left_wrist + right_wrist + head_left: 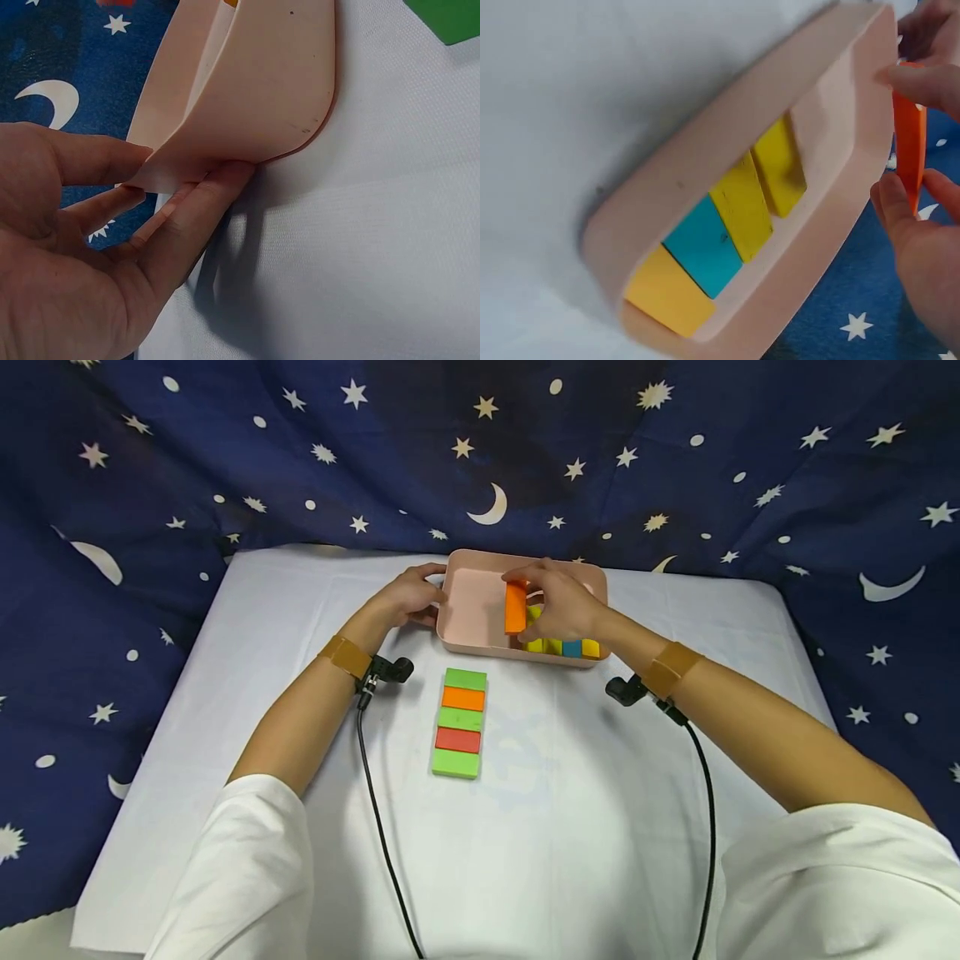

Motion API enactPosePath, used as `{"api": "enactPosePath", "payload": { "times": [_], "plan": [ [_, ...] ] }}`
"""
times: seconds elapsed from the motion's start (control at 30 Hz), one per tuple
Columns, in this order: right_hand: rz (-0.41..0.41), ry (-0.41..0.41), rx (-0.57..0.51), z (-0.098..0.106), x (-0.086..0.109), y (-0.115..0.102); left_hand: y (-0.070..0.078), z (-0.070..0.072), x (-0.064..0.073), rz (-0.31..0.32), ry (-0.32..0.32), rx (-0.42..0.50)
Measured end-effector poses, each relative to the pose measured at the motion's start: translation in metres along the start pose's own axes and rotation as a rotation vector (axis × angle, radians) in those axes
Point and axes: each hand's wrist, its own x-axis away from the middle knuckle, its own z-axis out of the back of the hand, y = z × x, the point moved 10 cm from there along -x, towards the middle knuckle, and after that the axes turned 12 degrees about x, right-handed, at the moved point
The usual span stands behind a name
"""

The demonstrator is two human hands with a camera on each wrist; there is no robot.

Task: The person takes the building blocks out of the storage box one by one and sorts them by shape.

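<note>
My right hand (566, 602) pinches an orange block (515, 607) between thumb and fingertips, above the pink tray (472, 649). In the right wrist view the orange block (910, 146) is held lengthwise between the fingers. Several blocks lie in a row inside the tray: yellow ones (780, 169), a blue one (705, 244) and an orange-yellow one (671, 289). At the tray's left end, my left hand (411, 595) grips the wall. The left wrist view shows its fingers (112, 159) on both the rim and the lower side of the tray (262, 82).
On the white-covered table (600, 827), in front of the tray, several blocks form a column: green (455, 763), red (457, 740) and orange (462, 697) ones. A starry dark blue cloth (420, 460) hangs behind. Black cables (382, 835) run from both wrist cameras.
</note>
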Motion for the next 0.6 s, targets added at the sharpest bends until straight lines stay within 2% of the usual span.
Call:
{"api": "enactPosePath", "payload": {
  "times": [0.1, 0.23, 0.43, 0.53, 0.6],
  "plan": [
    [0.037, 0.023, 0.004, 0.003, 0.022, -0.009, 0.001, -0.002, 0.001, 0.001, -0.006, 0.004],
    [0.053, 0.020, -0.038, -0.006, 0.048, -0.014, -0.004, 0.001, -0.001, 0.009, -0.006, 0.026],
    [0.017, -0.052, -0.122, -0.043, 0.084, -0.008, -0.004, 0.002, -0.003, 0.013, -0.005, 0.039],
    [0.025, -0.066, -0.128, -0.063, 0.092, -0.006, -0.002, 0.002, -0.003, 0.005, -0.004, 0.036],
    [0.031, -0.048, -0.100, -0.072, 0.094, -0.003, -0.002, 0.001, -0.004, 0.006, -0.006, 0.031]
  ]
}}
